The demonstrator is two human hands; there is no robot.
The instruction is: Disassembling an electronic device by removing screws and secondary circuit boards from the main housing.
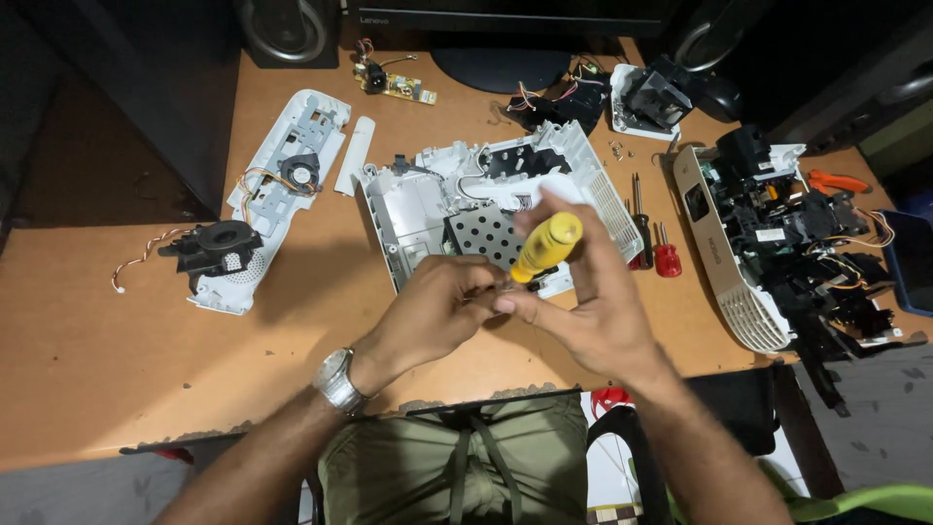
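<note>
Gripping the yellow-handled screwdriver (546, 245) in your right hand (593, 311), you pinch its tip end with your left hand (432, 316), just in front of the opened white projector housing (418, 199).

Wooden desk (117, 340) under scattered projector parts (262, 185)

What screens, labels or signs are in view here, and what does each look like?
Monitor: back edge of the desk, only its black lower bezel and round dark stand showing.
Label: small white rectangle on the black innards at the right.
Label: small white patch on the black fan part at the left.
No packages or signs.
</note>
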